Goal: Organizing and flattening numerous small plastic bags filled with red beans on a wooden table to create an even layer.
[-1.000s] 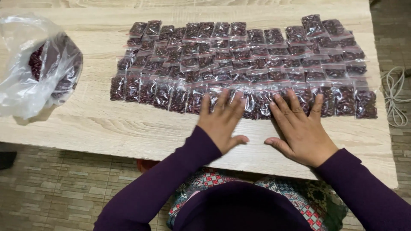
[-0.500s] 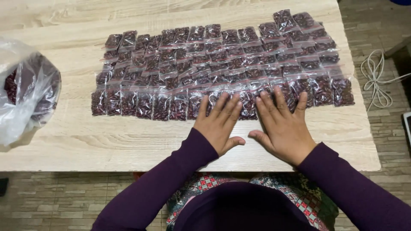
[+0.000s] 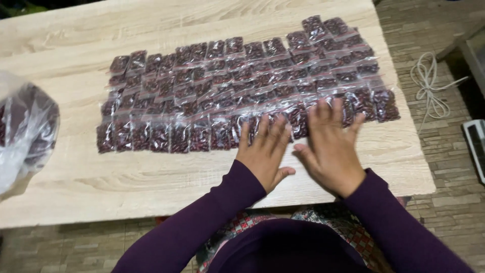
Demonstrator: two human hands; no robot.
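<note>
Several small clear packets of dark red beans (image 3: 242,86) lie in overlapping rows across a light wooden table (image 3: 151,182). My left hand (image 3: 265,151) lies flat, fingers spread, its fingertips on the packets of the nearest row. Beside it, my right hand (image 3: 331,144) also lies flat with spread fingers on the near-row packets toward the right end. Neither hand grips anything. Both arms wear purple sleeves.
A large clear plastic bag (image 3: 22,136) holding dark red beans sits at the table's left edge. On the tiled floor to the right lie a coiled white cord (image 3: 429,86) and a white device (image 3: 475,146). Patterned cloth covers my lap below the table.
The view has shifted, so the packets and table appear further left and the bag slides toward the frame's edge. Both hands stay flat on the near row, side by side.
</note>
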